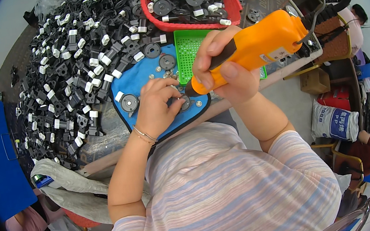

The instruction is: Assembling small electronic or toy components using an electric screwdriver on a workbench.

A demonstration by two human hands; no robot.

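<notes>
My right hand (238, 78) is wrapped round an orange electric screwdriver (268, 41), tilted with its dark nose down to the left. That nose meets the work beside a black wheel-like disc (185, 102). Thumb and fingers of my left hand (155, 105) close on this disc, on a blue mat (135, 77); the fingers partly cover it. To the left of that hand lies another disc (129, 102) with a white-tipped part attached. Two more black discs, one of them the nearer disc (167, 62), lie beyond my fingers, with small metal pieces (168, 74) around them.
A heap of black parts with white ends (72, 74) covers the table's left side. A green perforated tray (183, 45) stands beyond the screwdriver, and a red basket (173, 26) of assembled parts behind it. A cable (321, 14) and metal hook hold the screwdriver's rear. Other people sit farther off.
</notes>
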